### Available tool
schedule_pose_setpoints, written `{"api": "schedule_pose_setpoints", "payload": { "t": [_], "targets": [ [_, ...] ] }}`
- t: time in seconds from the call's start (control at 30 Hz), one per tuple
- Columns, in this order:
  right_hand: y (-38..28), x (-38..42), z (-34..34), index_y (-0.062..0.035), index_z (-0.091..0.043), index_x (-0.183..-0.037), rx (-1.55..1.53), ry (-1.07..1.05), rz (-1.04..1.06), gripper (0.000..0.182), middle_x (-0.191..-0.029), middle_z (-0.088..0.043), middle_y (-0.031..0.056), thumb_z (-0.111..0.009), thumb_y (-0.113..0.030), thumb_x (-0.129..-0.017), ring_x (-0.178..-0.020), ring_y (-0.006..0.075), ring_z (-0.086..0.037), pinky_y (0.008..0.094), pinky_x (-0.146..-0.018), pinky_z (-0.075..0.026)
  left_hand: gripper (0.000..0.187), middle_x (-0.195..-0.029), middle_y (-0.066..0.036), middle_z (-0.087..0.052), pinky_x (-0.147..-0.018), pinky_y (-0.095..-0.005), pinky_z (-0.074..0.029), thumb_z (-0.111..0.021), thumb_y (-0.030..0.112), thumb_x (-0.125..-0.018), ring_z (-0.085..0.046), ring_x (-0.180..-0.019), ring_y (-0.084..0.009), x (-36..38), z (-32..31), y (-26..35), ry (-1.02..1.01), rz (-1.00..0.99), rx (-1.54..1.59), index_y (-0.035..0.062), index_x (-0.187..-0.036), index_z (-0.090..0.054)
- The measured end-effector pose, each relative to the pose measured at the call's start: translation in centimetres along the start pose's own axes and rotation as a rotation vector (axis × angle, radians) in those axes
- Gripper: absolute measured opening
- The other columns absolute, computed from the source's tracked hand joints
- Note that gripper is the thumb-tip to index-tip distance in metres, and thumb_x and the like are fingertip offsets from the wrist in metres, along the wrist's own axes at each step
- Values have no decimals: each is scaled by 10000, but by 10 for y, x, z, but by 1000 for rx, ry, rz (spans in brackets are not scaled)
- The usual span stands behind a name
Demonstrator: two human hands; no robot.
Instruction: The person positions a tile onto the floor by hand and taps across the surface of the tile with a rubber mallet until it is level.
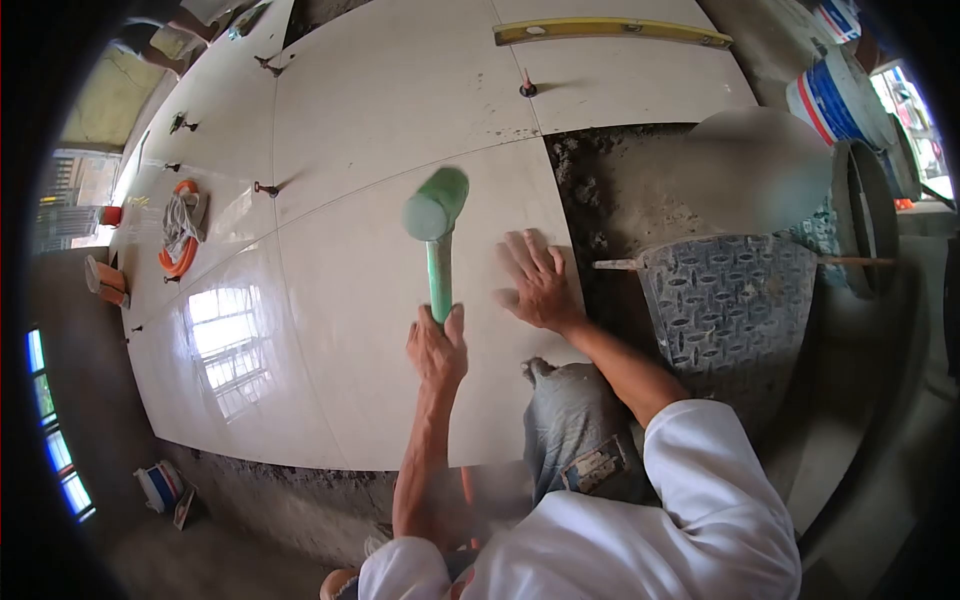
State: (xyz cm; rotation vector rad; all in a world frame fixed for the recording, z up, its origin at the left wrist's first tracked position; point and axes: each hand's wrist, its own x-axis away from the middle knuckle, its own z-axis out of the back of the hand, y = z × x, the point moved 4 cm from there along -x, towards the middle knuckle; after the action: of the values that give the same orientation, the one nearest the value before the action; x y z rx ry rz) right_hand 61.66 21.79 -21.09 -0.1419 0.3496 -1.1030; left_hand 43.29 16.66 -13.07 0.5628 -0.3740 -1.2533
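Note:
My left hand [437,345] is wrapped round the handle of a green mallet [438,215], its head raised in front of the hand over a glossy cream floor tile [390,290]. To the right, my right hand [541,285] lies on the same tile near its right edge, fingers spread and slightly blurred. Beyond that edge is rough dark mortar [590,200]. A red-tipped tile leveler [527,86] stands at a joint farther ahead. Whether the mallet head touches the tile I cannot tell.
A yellow spirit level [612,32] lies on the far tiles. Textured metal sheet [730,310] is at the right, beside buckets [842,98]. Orange-handled suction tool or cable [182,228] sits left. Another person's legs [165,45] show at the upper left.

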Motion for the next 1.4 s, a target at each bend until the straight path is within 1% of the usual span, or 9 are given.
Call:
{"api": "schedule_pose_setpoints", "payload": {
  "t": [0.1, 0.3, 0.53, 0.77, 0.87, 1.07, 1.13, 1.3, 1.4],
  "targets": [
    [1, -2, 1, -125, -408, -1456, -16, -55, -18, 705, -1547, -328, 83, -452, -586, -924, -1434, 267, -273, 544, -1090, -209, 371, -687, -190, -605, -648, -520, -447, -557, 389, -949, -589, -661, -407, -20, -24, 5, -61, 154, 106, 30, -868, -510],
    [-1, -2, -15, -111, -370, -1475, 15, -131, -48, 765, -1579, -261, 87, -526, -558, -874, -1466, 288, -196, 520, -1092, -191, 625, -905, -270, -664, -851, -514, -462, -385, 579, -949, -617, -927, -473, -25, -19, -39, -314, 490, -184, -10, -994, -590],
    [8, -21, -21, -77, -276, -1504, 30, -174, -16, 822, -1579, -232, 103, -540, -536, -876, -1470, 279, -176, 546, -1108, -213, 517, -788, -246, -654, -806, -526, -454, -449, 517, -964, -624, -823, -462, 87, 14, -125, -290, 618, -234, 12, -957, -561],
    [80, -163, -61, -61, -242, -1513, 231, -13, -244, 905, -1585, -215, 123, -364, -715, -899, -1473, 277, -162, 576, -1141, -164, 426, -641, -160, -630, -811, -452, -395, -488, 468, -957, -605, -676, -390, 124, 12, -150, -194, 487, -298, 57, -867, -548],
    [75, -172, -57, -50, -257, -1506, 185, -16, -268, 900, -1579, -233, 128, -369, -708, -902, -1468, 289, -177, 576, -1140, -168, 420, -578, -138, -608, -775, -397, -373, -518, 471, -926, -605, -596, -346, 124, 10, -153, -107, 444, -276, 76, -787, -530],
    [68, -133, -71, -19, -270, -1494, 215, 97, -235, 912, -1560, -266, 172, -434, -681, -888, -1454, 340, -207, 567, -1135, -188, 424, -638, -178, -634, -812, -440, -395, -503, 457, -942, -631, -673, -389, 122, 10, -156, -195, 517, -306, 49, -841, -552],
    [50, -89, -44, 31, -196, -1503, 152, -110, -164, 971, -1577, -153, 245, -394, -704, -900, -1467, 392, -135, 550, -1163, -152, 456, -636, -183, -632, -782, -462, -416, -506, 488, -941, -630, -673, -403, 120, 13, -156, -206, 495, -288, 45, -839, -549],
    [28, -7, 1, 77, -154, -1491, 106, -476, -118, 1063, -1564, -108, 301, -528, -685, -850, -1469, 416, -98, 536, -1160, -189, 492, -640, -199, -622, -677, -523, -445, -529, 516, -942, -620, -682, -441, 91, 17, -136, -281, 451, -220, 36, -834, -536],
    [32, -6, 1, 78, -236, -1463, 56, -390, -82, 1117, -1529, -219, 310, -683, -646, -740, -1440, 435, -197, 540, -1125, -262, 457, -644, -174, -604, -676, -496, -426, -551, 483, -943, -593, -659, -407, 35, 14, -96, -309, 343, -156, 44, -821, -519]
  ]
}}
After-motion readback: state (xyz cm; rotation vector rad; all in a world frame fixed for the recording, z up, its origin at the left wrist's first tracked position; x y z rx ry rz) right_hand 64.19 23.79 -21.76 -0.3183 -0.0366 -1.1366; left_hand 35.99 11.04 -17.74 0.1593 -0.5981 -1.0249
